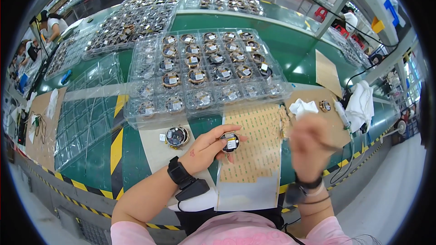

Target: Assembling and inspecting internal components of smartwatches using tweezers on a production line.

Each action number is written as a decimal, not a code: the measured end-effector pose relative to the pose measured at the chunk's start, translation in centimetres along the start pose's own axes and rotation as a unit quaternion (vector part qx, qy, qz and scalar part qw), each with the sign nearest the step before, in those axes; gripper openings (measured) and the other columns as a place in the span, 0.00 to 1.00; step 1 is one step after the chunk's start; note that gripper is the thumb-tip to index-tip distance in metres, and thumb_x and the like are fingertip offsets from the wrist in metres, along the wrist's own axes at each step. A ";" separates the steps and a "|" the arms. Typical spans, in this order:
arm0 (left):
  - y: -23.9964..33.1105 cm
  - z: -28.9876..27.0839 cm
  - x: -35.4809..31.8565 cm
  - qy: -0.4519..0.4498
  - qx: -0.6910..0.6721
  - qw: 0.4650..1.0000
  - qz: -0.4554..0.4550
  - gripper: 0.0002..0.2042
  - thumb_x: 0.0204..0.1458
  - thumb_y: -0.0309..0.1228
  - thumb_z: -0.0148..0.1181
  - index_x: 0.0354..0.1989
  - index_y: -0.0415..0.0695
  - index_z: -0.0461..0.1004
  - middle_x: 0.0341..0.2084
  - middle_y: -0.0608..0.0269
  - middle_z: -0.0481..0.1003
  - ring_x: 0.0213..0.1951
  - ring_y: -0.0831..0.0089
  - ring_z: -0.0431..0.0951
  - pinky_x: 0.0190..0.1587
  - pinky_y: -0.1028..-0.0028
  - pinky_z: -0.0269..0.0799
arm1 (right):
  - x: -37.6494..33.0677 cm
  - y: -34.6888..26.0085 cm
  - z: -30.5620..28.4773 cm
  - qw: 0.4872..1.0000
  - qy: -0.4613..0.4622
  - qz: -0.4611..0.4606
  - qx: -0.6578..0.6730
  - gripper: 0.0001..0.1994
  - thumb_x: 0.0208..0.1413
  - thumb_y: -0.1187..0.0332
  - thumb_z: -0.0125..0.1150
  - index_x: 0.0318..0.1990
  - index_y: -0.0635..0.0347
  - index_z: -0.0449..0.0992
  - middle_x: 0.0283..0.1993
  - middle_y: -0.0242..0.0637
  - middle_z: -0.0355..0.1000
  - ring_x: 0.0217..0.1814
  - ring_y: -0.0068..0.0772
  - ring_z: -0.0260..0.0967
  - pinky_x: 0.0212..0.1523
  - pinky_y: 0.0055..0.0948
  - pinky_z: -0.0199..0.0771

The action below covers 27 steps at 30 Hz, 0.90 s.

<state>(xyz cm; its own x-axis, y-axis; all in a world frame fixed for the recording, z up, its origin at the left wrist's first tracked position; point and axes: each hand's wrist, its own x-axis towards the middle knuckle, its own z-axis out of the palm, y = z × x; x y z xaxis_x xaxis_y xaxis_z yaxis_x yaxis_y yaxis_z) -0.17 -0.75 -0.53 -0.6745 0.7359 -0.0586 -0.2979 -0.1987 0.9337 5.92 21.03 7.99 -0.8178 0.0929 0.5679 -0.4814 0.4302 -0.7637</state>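
My left hand (210,146) pinches a small round electronic module (230,142), black with a gold-coloured rim and a white label, above a sheet of tan adhesive pieces (249,161). My right hand (309,143) is raised to the right of the sheet and smeared by motion. A thin dark streak by its fingers may be a tool, but I cannot make it out. Another round module (176,136) lies on a pale strip left of my left hand. Beyond my hands, a clear plastic tray (183,91) holds several rows of similar round modules.
A white cloth (303,108) and a lone module (325,105) rest on brown board (290,96) at right, beside a white tube (341,112). Crumpled white cloth (360,102) lies farther right. An empty clear tray (88,109) sits at left. More filled trays (141,18) stand behind.
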 end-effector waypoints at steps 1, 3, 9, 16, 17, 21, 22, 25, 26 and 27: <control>0.0 -0.3 -0.3 0.001 0.002 1.000 0.005 0.22 0.59 0.25 0.38 0.63 0.42 0.55 0.52 0.53 0.71 0.31 0.77 0.77 0.29 0.83 0.64 | 0.4 1.2 1.3 0.973 -0.076 0.161 0.150 0.06 0.54 0.79 0.50 0.37 0.60 0.71 0.33 0.28 0.66 0.27 0.14 0.56 0.23 0.15 0.57; 0.4 0.7 0.9 -0.021 0.022 0.999 0.022 0.24 0.59 0.23 0.39 0.65 0.43 0.52 0.48 0.55 0.72 0.31 0.77 0.77 0.30 0.82 0.65 | 0.2 4.1 1.2 0.963 -0.181 0.193 -0.047 0.07 0.56 0.73 0.55 0.41 0.62 0.72 0.30 0.30 0.70 0.24 0.17 0.62 0.24 0.20 0.61; -0.6 0.5 0.5 -0.013 0.059 0.998 0.029 0.28 0.57 0.20 0.41 0.67 0.45 0.46 0.38 0.60 0.72 0.31 0.76 0.76 0.31 0.81 0.65 | 0.0 5.1 4.1 0.957 -0.261 0.040 -0.119 0.08 0.51 0.70 0.61 0.39 0.60 0.75 0.31 0.40 0.69 0.29 0.36 0.70 0.30 0.28 0.70; -0.3 0.9 0.4 0.007 0.037 0.999 0.020 0.27 0.59 0.22 0.44 0.67 0.46 0.45 0.40 0.58 0.72 0.32 0.75 0.76 0.32 0.81 0.66 | 0.7 5.0 3.9 0.967 -0.239 -0.020 -0.081 0.08 0.50 0.70 0.64 0.38 0.59 0.76 0.29 0.34 0.70 0.27 0.29 0.68 0.27 0.23 0.66; -0.4 0.8 0.3 0.008 0.042 0.999 0.024 0.27 0.59 0.22 0.44 0.67 0.46 0.45 0.40 0.58 0.72 0.32 0.75 0.76 0.32 0.81 0.66 | 1.2 4.9 3.5 0.967 -0.238 0.042 -0.076 0.07 0.51 0.70 0.63 0.38 0.59 0.76 0.29 0.33 0.70 0.28 0.25 0.68 0.27 0.22 0.65; -0.7 0.6 0.5 0.030 0.045 0.994 0.091 0.25 0.60 0.25 0.43 0.66 0.44 0.46 0.46 0.53 0.72 0.33 0.74 0.76 0.33 0.80 0.67 | 4.0 6.0 1.6 0.964 -0.193 0.176 -0.051 0.06 0.54 0.71 0.61 0.39 0.60 0.76 0.30 0.28 0.71 0.30 0.14 0.65 0.28 0.18 0.64; -0.6 0.7 0.7 0.024 0.055 0.995 0.081 0.24 0.61 0.26 0.43 0.66 0.44 0.47 0.48 0.52 0.71 0.33 0.74 0.76 0.33 0.80 0.67 | 4.8 6.9 0.9 0.969 -0.153 0.191 -0.039 0.06 0.56 0.71 0.60 0.40 0.62 0.75 0.31 0.26 0.71 0.30 0.10 0.64 0.28 0.17 0.63; -0.6 0.5 0.7 0.023 0.079 0.995 0.059 0.23 0.62 0.29 0.42 0.65 0.43 0.49 0.51 0.50 0.71 0.33 0.74 0.76 0.34 0.80 0.67 | 6.5 10.5 -0.2 0.985 -0.107 0.137 0.012 0.07 0.57 0.71 0.58 0.40 0.64 0.74 0.29 0.24 0.70 0.28 0.10 0.63 0.27 0.16 0.63; -0.7 0.4 0.5 0.022 0.076 0.995 0.053 0.23 0.62 0.30 0.42 0.65 0.42 0.50 0.50 0.51 0.71 0.34 0.74 0.76 0.34 0.80 0.67 | 6.9 10.8 -0.5 0.985 -0.109 0.133 0.017 0.07 0.57 0.71 0.58 0.40 0.64 0.74 0.29 0.24 0.70 0.28 0.10 0.63 0.27 0.16 0.63; -0.8 0.3 0.5 0.021 0.074 0.996 0.048 0.22 0.63 0.31 0.42 0.64 0.42 0.51 0.50 0.52 0.71 0.34 0.75 0.76 0.34 0.80 0.67 | 7.3 11.0 -0.7 0.985 -0.111 0.133 0.006 0.06 0.57 0.71 0.58 0.40 0.64 0.74 0.29 0.24 0.70 0.27 0.10 0.63 0.27 0.16 0.63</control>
<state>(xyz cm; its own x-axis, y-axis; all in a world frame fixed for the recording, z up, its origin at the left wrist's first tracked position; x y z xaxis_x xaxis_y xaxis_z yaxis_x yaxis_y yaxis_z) -0.07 -0.03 -1.21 -0.7231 0.6904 0.0212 -0.1299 -0.1660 0.9775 -5.12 27.07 3.96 -0.9634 0.0024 0.2680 -0.2438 0.4072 -0.8802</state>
